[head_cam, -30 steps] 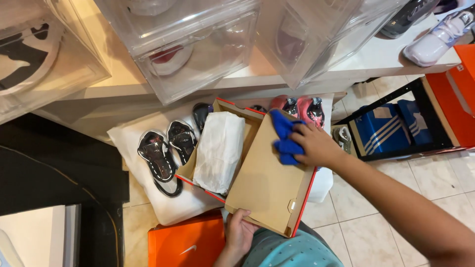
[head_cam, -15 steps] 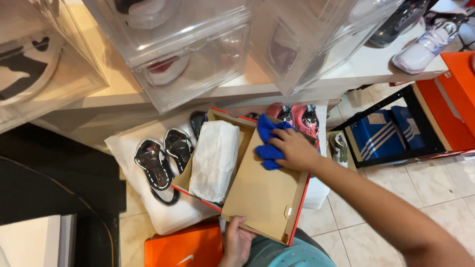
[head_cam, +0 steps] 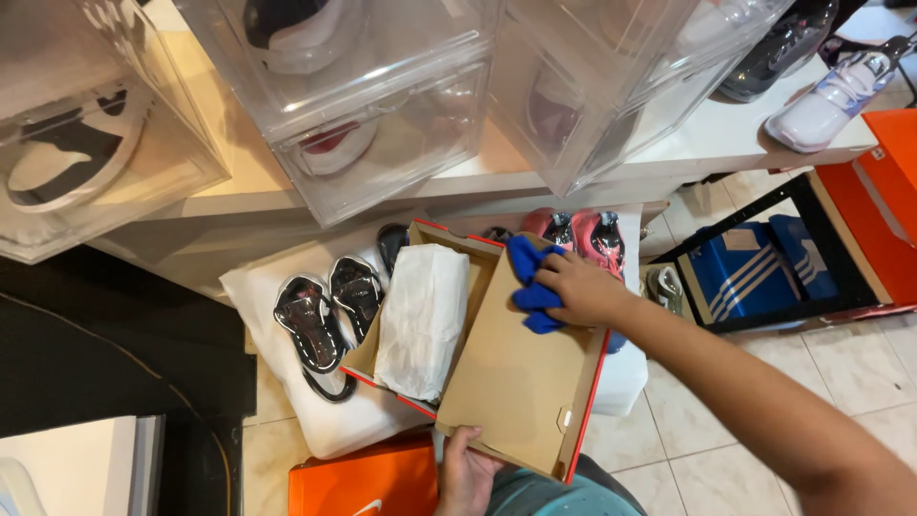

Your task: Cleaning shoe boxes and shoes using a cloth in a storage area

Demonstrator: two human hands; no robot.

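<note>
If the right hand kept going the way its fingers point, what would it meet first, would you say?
Probably the white paper bundle in the box: the right hand, pressing a blue cloth on the open lid, points left toward it, though depth is unclear.

1. Pretty bright overall, soft indoor light coming from above; nothing is badly blown out.
2. The clear plastic boxes (head_cam: 363, 105) along the far edge catch hazy white reflections, so whatever's inside them looks milky and hard to make out.
3. The white shelf (head_cam: 688, 143) on the far right is the brightest patch, close to washed out.
4. The near-left corner drops into a deep dark area with almost no detail.
5. Soft shadows only: one under the shelf edge, one inside the cardboard lid (head_cam: 516, 373) below the right hand (head_cam: 578, 287).
6. Centre is fairly sharp; the forearm at the near right goes soft.
7. Wide-angle lens, so the boxes lean outward toward the edges.
</note>
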